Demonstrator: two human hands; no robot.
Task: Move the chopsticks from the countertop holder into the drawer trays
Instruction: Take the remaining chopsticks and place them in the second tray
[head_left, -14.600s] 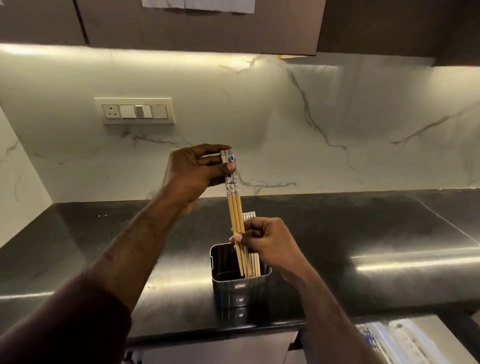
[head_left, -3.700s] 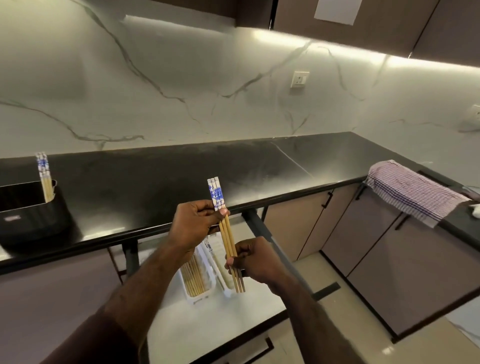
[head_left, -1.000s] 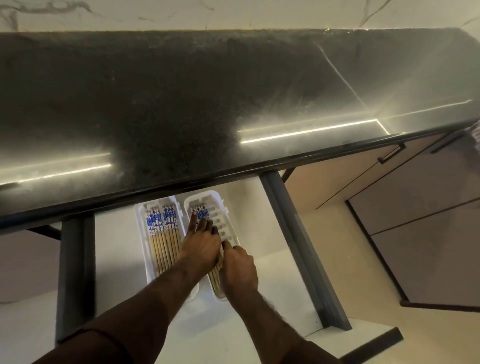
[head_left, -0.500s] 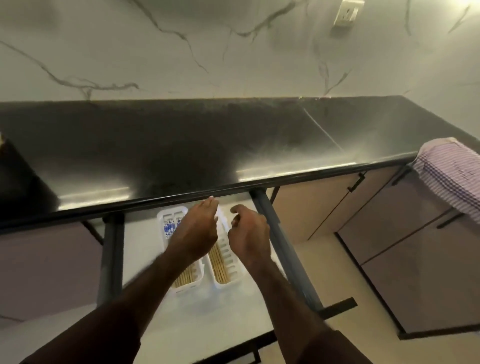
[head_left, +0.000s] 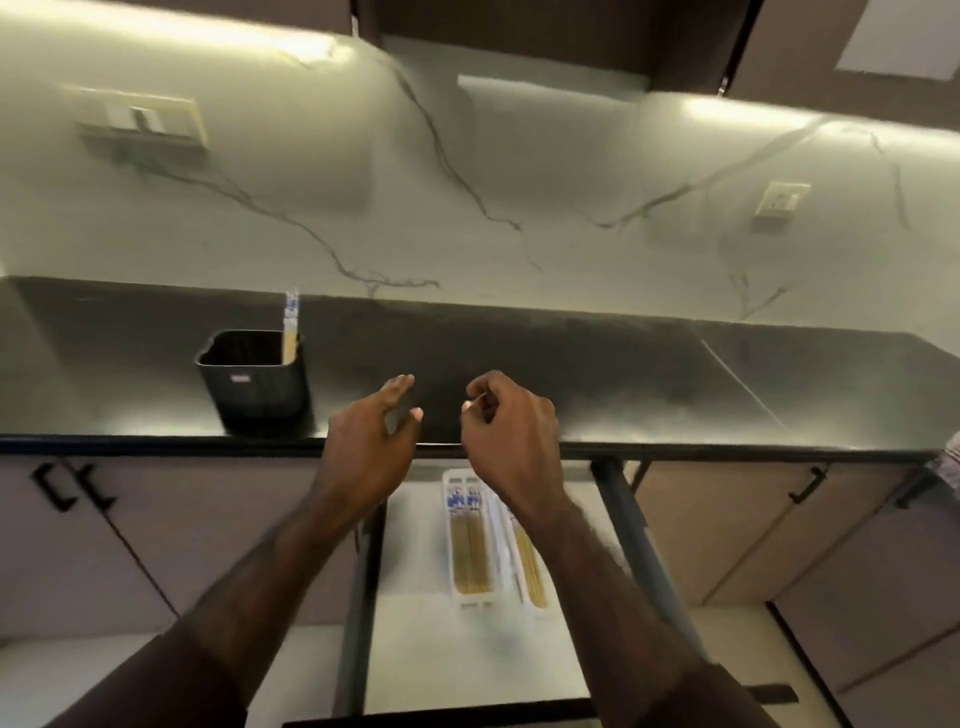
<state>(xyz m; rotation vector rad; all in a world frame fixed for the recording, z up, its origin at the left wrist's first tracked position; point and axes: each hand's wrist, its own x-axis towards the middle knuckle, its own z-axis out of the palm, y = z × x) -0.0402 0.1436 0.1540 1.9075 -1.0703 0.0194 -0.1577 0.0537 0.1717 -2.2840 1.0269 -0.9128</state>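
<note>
A: Can you read any words here?

B: No. The black holder (head_left: 254, 382) on the bench (head_left: 597, 364), off to the left of the left hand's fingers (head_left: 397, 387), has a small pale label (head_left: 240, 379) on its front. It is too blurry to read.

A: And the chopsticks?

B: The chopsticks (head_left: 466, 540) in the tray (head_left: 470, 603), below the fingers, have blue marks on top. I cannot tell if those are letters.

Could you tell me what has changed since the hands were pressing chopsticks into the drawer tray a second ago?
Both hands have let go and risen out of the drawer: the left hand and right hand now hover empty at the counter edge. The right tray keeps the bundle just laid in. The left tray stays filled; the holder still has chopsticks.
</note>
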